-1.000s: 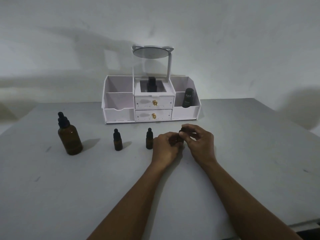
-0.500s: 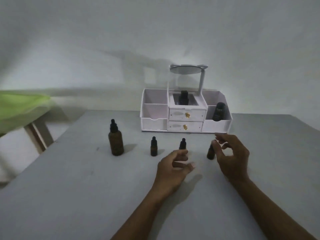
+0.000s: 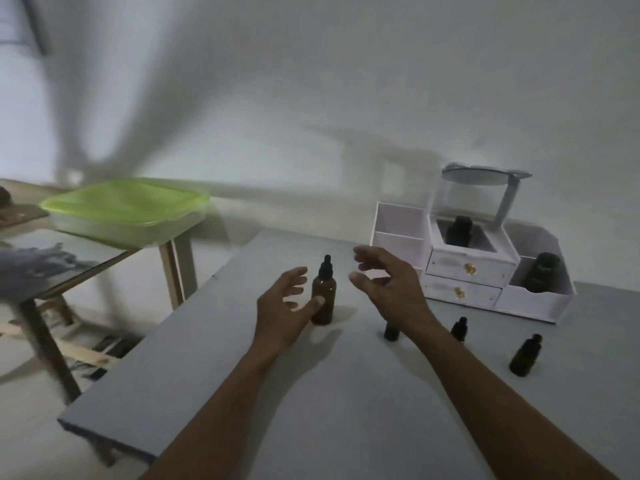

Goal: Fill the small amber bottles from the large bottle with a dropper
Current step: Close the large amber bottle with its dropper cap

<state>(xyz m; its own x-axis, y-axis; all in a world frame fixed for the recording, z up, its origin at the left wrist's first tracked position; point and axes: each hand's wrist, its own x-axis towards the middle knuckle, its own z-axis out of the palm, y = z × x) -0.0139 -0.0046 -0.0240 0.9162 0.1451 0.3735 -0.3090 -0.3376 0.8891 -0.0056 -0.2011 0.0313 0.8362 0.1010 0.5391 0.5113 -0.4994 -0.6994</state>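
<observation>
On the head view, my only feed, I take the large bottle [image 3: 323,299] as my landmark: it stands upright on the grey table [image 3: 242,393] with its black dropper cap [image 3: 326,268] seated on the neck. The left hand [image 3: 284,313] hovers just left of it, fingers spread and holding nothing; its thumb lies against or just in front of the glass, and I cannot tell which. The right hand [image 3: 388,289] hangs to the right of the bottle and a little beyond it, fingers loosely apart and also holding nothing. Right of the large bottle stand the three small ones: the nearest small bottle [image 3: 391,332] is half hidden under the right wrist, the second small bottle [image 3: 459,329] sits further right, and the third small bottle [image 3: 524,355] furthest right and closest to me. The two I can see fully wear their caps. Beyond and to the right of the landmark is a white organizer [image 3: 398,237]; far to its left, off this table, is a green-lidded container [image 3: 128,206]. I judge the work barely begun: no cap is off, no dropper is drawn, and the dark glass hides any fill level. Opening the large bottle looks like the step in hand; all the filling remains.
</observation>
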